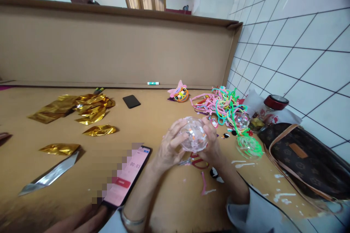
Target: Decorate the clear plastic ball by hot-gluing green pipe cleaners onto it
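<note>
Between my hands is a clear plastic ball (194,136), raised a little above the table. My left hand (170,147) wraps its left side, with fingers over the front. From the right, my right hand (212,143) grips the same ball, and its far fingers are partly hidden. Below the ball lie red-handled scissors (199,162), partly covered by my hands. A pink strip (203,184) and a black-and-white paper piece (214,173) rest nearer to me.
Colourful pipe cleaners (218,105) heap beside a decorated ball (182,94). A green-lined clear ball (249,147), jar (273,107) and brown handbag (303,160) stand right. Gold foil (95,107) and a silver strip (53,173) lie left. Another person's hand (82,220) holds a phone (127,178).
</note>
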### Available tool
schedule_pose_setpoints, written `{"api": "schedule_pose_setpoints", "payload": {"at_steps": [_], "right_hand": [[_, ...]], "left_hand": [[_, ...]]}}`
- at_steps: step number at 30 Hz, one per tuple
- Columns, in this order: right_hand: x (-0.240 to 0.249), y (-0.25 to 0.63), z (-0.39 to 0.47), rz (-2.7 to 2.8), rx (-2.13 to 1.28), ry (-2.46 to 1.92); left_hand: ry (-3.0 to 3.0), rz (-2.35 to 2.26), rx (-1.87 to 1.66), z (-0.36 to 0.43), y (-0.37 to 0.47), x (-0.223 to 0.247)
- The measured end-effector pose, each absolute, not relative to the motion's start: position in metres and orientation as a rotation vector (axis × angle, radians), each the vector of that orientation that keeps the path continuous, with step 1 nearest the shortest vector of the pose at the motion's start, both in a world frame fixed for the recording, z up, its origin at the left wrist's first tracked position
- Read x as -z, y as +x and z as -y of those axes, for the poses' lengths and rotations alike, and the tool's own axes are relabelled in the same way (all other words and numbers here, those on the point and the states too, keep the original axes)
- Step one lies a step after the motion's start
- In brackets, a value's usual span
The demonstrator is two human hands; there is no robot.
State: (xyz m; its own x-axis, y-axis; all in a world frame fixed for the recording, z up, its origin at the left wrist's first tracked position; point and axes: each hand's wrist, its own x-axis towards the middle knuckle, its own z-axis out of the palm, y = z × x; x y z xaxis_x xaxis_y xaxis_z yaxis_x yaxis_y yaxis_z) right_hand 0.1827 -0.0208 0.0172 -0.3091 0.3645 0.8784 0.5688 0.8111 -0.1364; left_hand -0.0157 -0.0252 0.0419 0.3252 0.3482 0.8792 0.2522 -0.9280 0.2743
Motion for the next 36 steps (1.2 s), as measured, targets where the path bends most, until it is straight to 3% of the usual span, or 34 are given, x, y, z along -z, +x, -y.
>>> {"api": "schedule_pose_setpoints", "payload": {"at_steps": [8, 13, 16, 22, 27, 36], "right_hand": [[-0.025, 0.181, 0.025, 1.926, 0.019, -0.821], [-0.029, 0.18, 0.029, 1.828, -0.414, -0.886], [-0.032, 0.181, 0.029, 1.721, -0.587, -0.898], [-0.044, 0.179, 0.032, 1.681, -0.436, -0.91], [-0.052, 0.175, 0.038, 1.736, -0.456, -0.947], [-0.035, 0.17, 0.031, 1.558, -0.975, -0.955]], "left_hand": [[2.553, -0.732, -1.656, 0.031, -0.016, -0.05], [2.148, -0.901, -1.63, 0.033, -0.016, -0.05], [1.652, -0.805, -1.631, 0.034, -0.011, -0.047], [0.95, -0.546, -1.418, 0.035, 0.002, -0.047], [0.766, -0.446, -1.296, 0.033, 0.006, -0.044], [0.556, -0.387, -1.155, 0.031, 0.014, -0.039]]}}
